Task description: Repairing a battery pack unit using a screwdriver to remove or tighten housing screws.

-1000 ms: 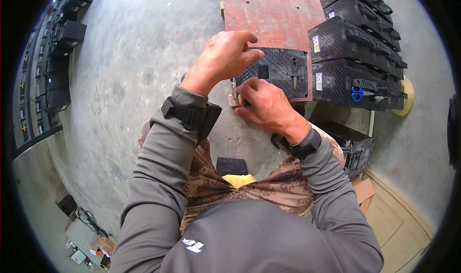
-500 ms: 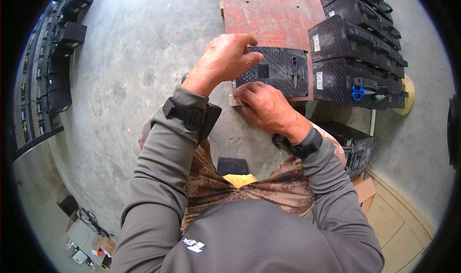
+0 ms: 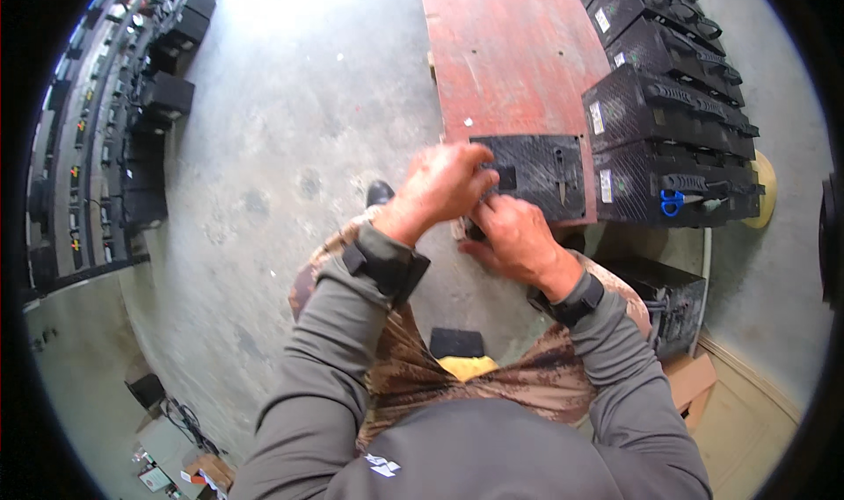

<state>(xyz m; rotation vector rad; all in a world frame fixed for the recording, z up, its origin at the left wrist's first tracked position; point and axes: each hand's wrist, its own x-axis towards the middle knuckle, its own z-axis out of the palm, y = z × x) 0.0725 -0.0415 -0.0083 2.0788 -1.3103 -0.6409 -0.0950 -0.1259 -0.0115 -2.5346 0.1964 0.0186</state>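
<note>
A black ribbed rectangular block (image 3: 536,173) lies flat at the near end of a red board (image 3: 510,52). My left hand (image 3: 444,184) curls over the block's near left corner, fingers bent against it. My right hand (image 3: 514,236) presses against the block's front edge just below, fingers closed on something small that is hidden under both hands. The two hands touch each other. Both wrists wear black bands.
A row of black ribbed cases (image 3: 668,122) stands along the board's right side, with blue-handled scissors (image 3: 673,203) on the nearest. Another black case (image 3: 673,302) sits on the floor by my right knee. Dark equipment racks (image 3: 114,131) line the left. Cardboard (image 3: 690,381) lies lower right.
My left hand has slid down from the block's top onto its near left corner. The right hand has stayed at the front edge, shifting slightly.
</note>
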